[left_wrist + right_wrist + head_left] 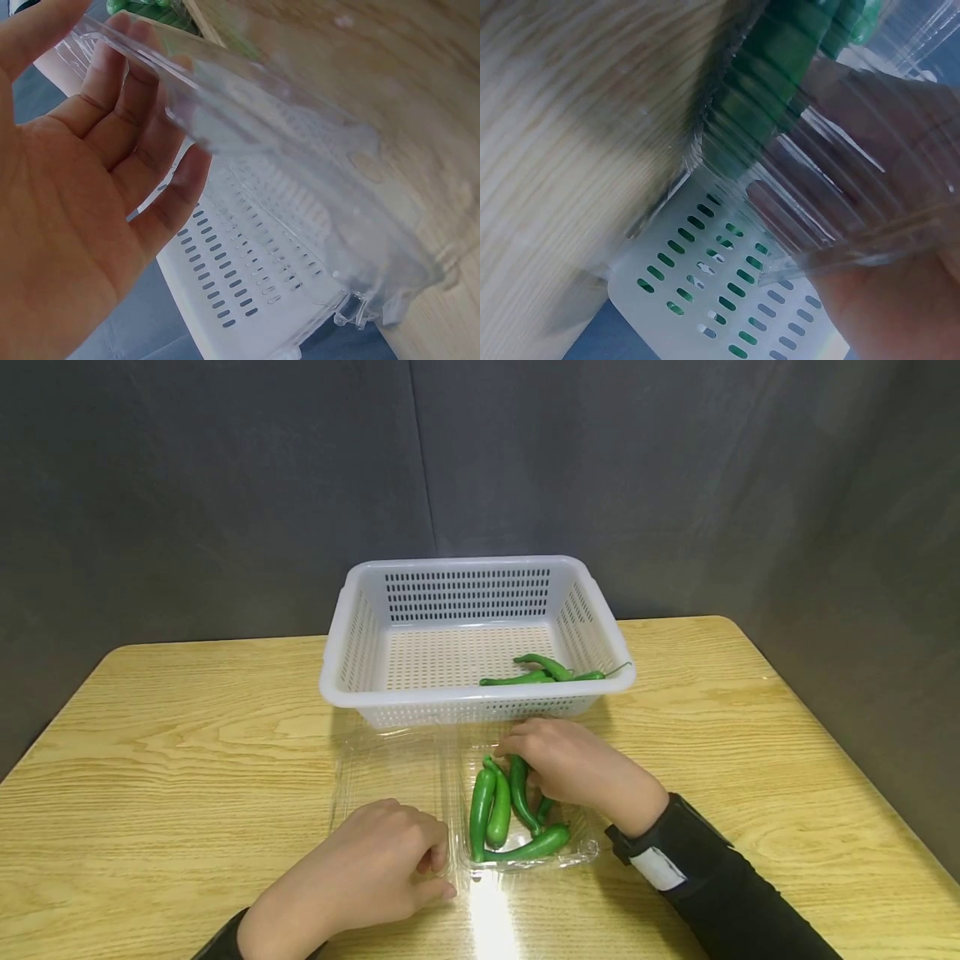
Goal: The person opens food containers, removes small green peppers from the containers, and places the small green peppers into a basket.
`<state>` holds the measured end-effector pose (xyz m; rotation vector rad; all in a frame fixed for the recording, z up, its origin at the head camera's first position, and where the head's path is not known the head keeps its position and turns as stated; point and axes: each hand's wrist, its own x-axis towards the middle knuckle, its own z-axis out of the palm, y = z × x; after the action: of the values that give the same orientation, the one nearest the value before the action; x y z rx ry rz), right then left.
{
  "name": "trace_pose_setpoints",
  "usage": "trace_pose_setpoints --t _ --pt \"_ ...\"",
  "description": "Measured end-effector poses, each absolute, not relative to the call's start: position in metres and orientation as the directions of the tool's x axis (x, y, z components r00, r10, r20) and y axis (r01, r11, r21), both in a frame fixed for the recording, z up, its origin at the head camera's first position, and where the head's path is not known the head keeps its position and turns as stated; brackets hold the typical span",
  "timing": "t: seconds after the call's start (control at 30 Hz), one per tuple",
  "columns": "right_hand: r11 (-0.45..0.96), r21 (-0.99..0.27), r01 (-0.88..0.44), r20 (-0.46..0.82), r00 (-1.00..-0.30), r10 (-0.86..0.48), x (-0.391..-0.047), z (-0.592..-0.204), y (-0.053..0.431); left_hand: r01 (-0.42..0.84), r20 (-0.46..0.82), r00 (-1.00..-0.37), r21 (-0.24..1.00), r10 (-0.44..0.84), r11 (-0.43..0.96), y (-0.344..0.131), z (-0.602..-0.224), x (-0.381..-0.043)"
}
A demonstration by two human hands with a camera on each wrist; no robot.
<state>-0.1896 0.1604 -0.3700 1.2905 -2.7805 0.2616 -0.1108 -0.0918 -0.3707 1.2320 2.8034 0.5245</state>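
A clear plastic clamshell container (pixel 453 827) lies unfolded on the table, several green chili peppers in its right half. My left hand (pixel 378 864) is at the front of its left half, fingers curled over the clear rim and thumb outside; the left wrist view shows the fingertips through the plastic. My right hand (pixel 566 768) reaches into the right half and grips the upper end of a dark green chili pepper (pixel 519 785), whose lower end points toward me. Beside it lie two lighter peppers (pixel 482 810) and a crosswise pepper (pixel 536 845). The container's ribbed wall crosses my right fingers in the right wrist view.
A white perforated basket (pixel 341 668) stands right behind the container, with several green chili peppers (pixel 547 670) in its front right corner. One thin stem crosses the rim. The wooden table (pixel 187 735) ends at a dark curtain (pixel 225 510).
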Motion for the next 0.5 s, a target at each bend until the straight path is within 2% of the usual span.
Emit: trace_pose_setpoints --t 0.27,0.5 --pt "0.625 -0.143 -0.768 0.132 -0.64 -0.757 -0.1889 -0.3713 0.1599 0.713 0.105 -0.683 0.312 0.723 0.628 -0.0914 -0.3706 -0.111" --pt "0.647 -0.155 -0.747 0.103 -0.663 -0.741 -0.1879 -0.3714 0.1587 0.708 0.097 -0.688 0.311 0.72 0.634 -0.0914 -0.3695 -0.1102"
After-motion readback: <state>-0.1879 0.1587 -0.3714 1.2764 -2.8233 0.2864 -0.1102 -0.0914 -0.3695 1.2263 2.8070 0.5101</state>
